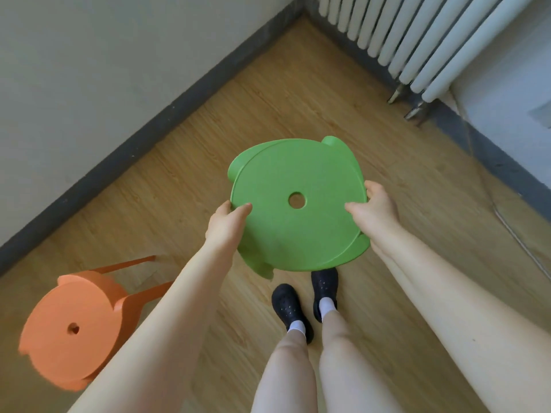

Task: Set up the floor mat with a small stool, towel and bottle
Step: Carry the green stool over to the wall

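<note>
A green plastic stool point(295, 228) with a round seat and a centre hole is held up in the air in front of me, above my feet. My left hand point(225, 223) grips the seat's left rim, thumb on top. On the right rim my right hand point(377, 208) holds it the same way. The stool's legs point down and are mostly hidden under the seat. No mat, towel or bottle is in view.
An orange stool point(74, 326) of the same shape stands on the wooden floor point(268, 99) at the lower left. Walls with a dark baseboard point(143, 141) meet in a corner ahead. A white radiator point(417, 37) runs along the right wall. My feet in black shoes point(307, 299) stand below the green stool.
</note>
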